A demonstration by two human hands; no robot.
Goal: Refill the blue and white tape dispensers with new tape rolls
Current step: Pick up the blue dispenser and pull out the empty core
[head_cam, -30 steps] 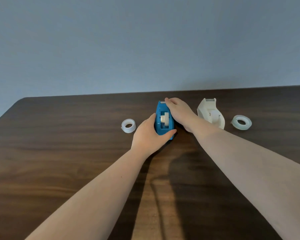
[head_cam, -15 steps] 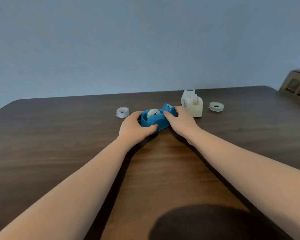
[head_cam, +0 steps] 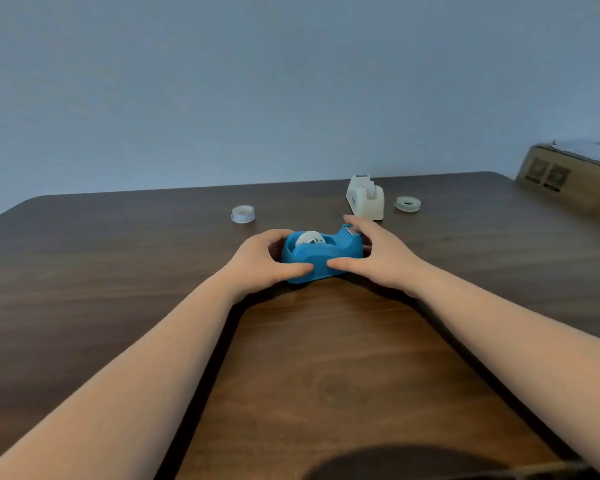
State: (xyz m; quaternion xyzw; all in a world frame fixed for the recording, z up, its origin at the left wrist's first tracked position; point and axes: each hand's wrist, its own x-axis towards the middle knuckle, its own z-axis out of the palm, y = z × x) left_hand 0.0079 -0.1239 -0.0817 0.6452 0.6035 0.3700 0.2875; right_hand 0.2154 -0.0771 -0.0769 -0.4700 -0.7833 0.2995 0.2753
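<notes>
Blue dispenser (head_cam: 321, 258) on desk (head_cam: 84, 271), ends hidden under left hand (head_cam: 257, 261) and right hand (head_cam: 378, 258), fingers (head_cam: 347, 263) wrapped around it, white dispenser (head_cam: 365, 199) and two rolls (head_cam: 243, 214) behind, box (head_cam: 575, 178) cut off.

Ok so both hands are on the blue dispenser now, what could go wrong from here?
1. The right hand has fingers by the cutter end of the blue dispenser; the blade could nick them.
2. Pulling out the white spool may tip the dispenser if the left hand loosens.
3. The loose tape roll could get knocked and roll off.
</notes>
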